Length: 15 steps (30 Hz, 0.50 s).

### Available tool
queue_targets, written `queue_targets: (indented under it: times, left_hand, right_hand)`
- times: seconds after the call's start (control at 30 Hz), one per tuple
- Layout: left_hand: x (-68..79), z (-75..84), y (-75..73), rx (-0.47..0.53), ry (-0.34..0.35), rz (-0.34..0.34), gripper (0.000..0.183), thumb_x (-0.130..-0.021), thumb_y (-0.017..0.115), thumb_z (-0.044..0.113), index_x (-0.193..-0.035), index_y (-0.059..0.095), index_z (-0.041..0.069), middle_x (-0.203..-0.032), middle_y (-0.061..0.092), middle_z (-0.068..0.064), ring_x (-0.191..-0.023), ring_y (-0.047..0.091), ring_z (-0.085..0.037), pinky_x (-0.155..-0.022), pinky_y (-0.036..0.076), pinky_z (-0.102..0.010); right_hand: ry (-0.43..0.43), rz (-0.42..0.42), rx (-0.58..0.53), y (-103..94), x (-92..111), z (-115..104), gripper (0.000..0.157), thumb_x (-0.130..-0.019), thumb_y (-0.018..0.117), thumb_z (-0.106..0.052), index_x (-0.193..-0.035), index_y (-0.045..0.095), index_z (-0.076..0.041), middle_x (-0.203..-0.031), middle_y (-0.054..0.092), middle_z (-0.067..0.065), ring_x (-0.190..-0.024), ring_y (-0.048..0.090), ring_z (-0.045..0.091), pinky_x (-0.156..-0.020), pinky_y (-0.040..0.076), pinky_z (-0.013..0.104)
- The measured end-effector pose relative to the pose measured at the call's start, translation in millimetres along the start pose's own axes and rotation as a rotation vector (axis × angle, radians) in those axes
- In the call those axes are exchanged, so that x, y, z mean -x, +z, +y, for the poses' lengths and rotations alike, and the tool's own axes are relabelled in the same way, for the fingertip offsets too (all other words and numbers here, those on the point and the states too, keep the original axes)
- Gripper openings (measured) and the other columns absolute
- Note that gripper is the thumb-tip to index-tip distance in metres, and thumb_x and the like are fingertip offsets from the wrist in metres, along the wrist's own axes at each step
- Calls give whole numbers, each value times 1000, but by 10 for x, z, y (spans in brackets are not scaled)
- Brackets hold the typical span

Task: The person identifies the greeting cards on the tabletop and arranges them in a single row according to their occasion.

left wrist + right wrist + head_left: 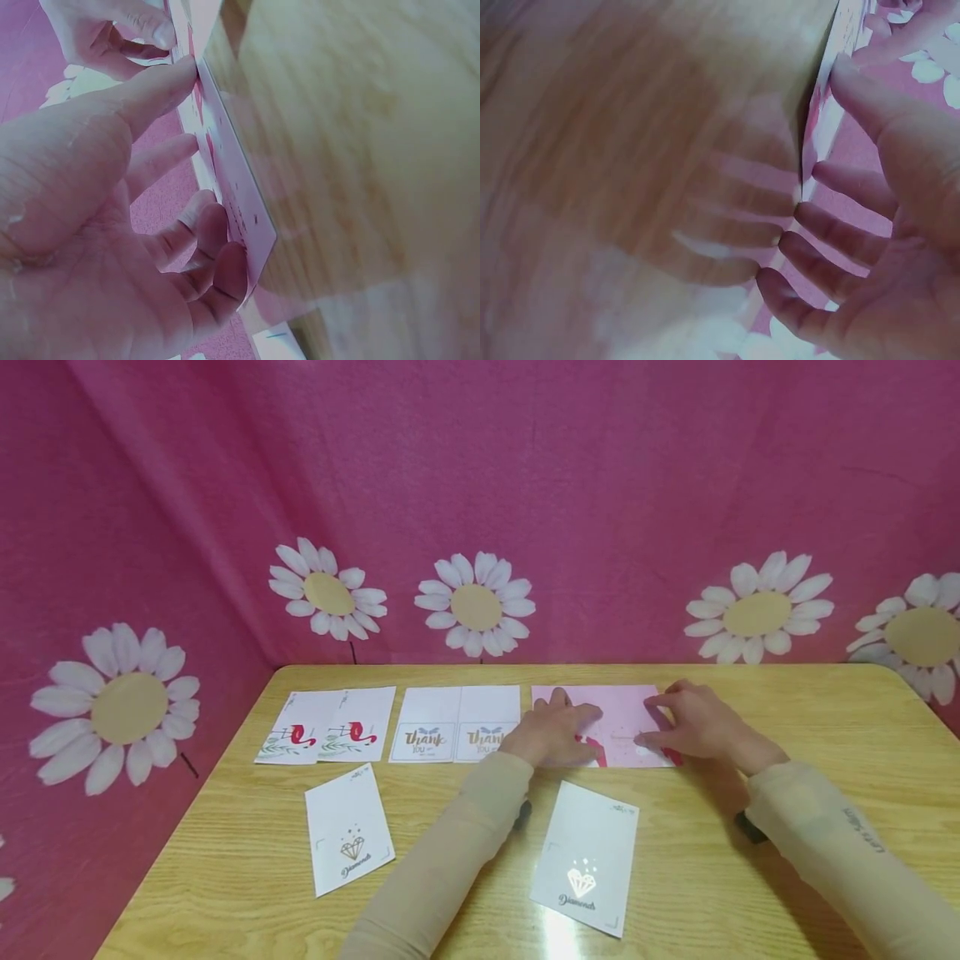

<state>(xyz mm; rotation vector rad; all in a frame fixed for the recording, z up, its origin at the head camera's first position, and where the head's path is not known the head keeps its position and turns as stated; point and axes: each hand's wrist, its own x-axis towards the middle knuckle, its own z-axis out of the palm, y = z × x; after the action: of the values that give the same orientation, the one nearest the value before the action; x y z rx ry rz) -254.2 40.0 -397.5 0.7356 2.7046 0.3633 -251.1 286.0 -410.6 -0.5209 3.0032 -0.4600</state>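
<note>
Two pink cards (pixel 626 700) with red figures lie side by side at the back of the table. My left hand (pixel 553 731) spreads its fingers over the left one, covering much of it; the left wrist view shows its fingertips along the card's surface and edge. On the other side, my right hand (pixel 696 727) has thumb and fingers extended onto the right-hand card near its right edge. Fingertips of the right hand (pixel 855 232) touch down along the card's border in the right wrist view. Beside the left hand are two white "Thank You" cards (pixel 431 703).
Two flamingo cards (pixel 367 706) overlap at the back left. Nearer the front lie two white "Diamonds" cards, one at left (pixel 341 810) and one between the forearms (pixel 592 835). A pink daisy-print curtain (pixel 600 510) hangs behind the wooden table (pixel 225 860).
</note>
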Motion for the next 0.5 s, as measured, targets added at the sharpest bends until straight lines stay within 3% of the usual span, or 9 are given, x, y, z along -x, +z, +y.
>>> queue_targets:
  times: [0.27,0.4,0.5]
  left_hand:
    - [6,33,-43,-18,-17,-24,62,-96,62,46,-154,43,37,-143,44,-7,-117,46,-23,-96,51,-40]
    - [-8,43,-67,-12,-28,-45,61,-97,62,47,-154,43,38,-146,42,-8,-119,47,-23,-96,53,-41]
    - [-23,36,-81,8,-28,-56,59,-98,62,46,-153,44,39,-151,41,-8,-126,47,-25,-100,52,-45]
  right_hand:
    - [-53,7,-17,-36,39,5,74,-82,83,-46,-131,64,6,-118,65,29,-103,60,38,-93,51,57]
    - [-42,3,-54,-48,53,27,77,-82,83,-46,-133,62,8,-119,66,27,-103,60,35,-93,51,56]
    - [-28,9,-64,-45,60,45,78,-82,83,-47,-133,62,8,-109,67,21,-93,56,28,-84,51,47]
